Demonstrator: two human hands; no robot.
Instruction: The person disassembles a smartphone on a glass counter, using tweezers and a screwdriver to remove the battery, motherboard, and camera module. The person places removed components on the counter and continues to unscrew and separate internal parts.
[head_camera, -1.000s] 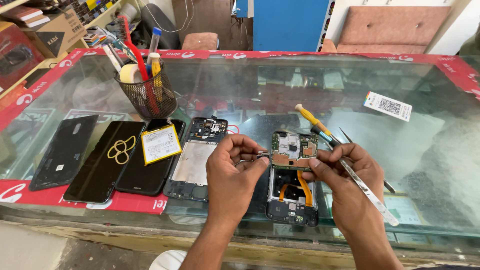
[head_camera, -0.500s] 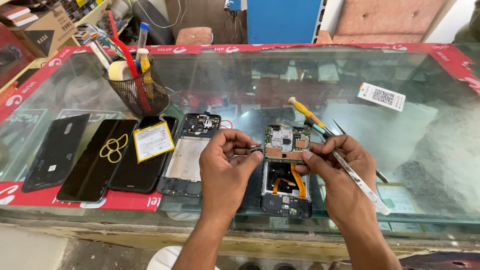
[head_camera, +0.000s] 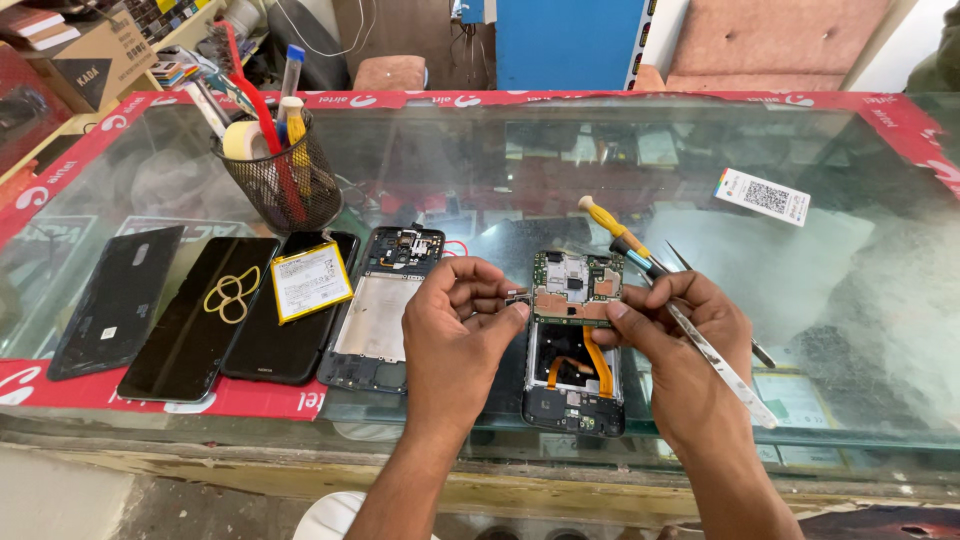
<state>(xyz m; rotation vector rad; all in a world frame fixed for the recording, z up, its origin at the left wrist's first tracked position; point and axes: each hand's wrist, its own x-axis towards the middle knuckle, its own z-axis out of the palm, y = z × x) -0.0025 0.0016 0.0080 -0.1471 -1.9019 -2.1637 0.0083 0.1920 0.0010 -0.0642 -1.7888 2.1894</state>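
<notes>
On the glass counter (head_camera: 480, 150), at the far left, lie a flat black back cover (head_camera: 118, 300), then a dark glossy screen panel (head_camera: 200, 315) topped with yellow rubber bands (head_camera: 230, 295), a black phone (head_camera: 290, 330) carrying a yellow-edged battery (head_camera: 311, 281), and a grey metal mid-frame (head_camera: 384, 310). A wire mesh tool cup (head_camera: 280, 185) stands at their 12 o'clock. The left hand (head_camera: 455, 330) pinches a tiny dark part (head_camera: 518, 297) between thumb and fingertips, closed on it. At its 3 o'clock, just beside, lies the opened phone (head_camera: 573, 345), green board and orange ribbon exposed. The right hand (head_camera: 675, 345) touches the phone's edge and grips slim metal tweezers (head_camera: 725, 368). A yellow-handled screwdriver (head_camera: 625, 240) sits at 12 o'clock of that hand.
</notes>
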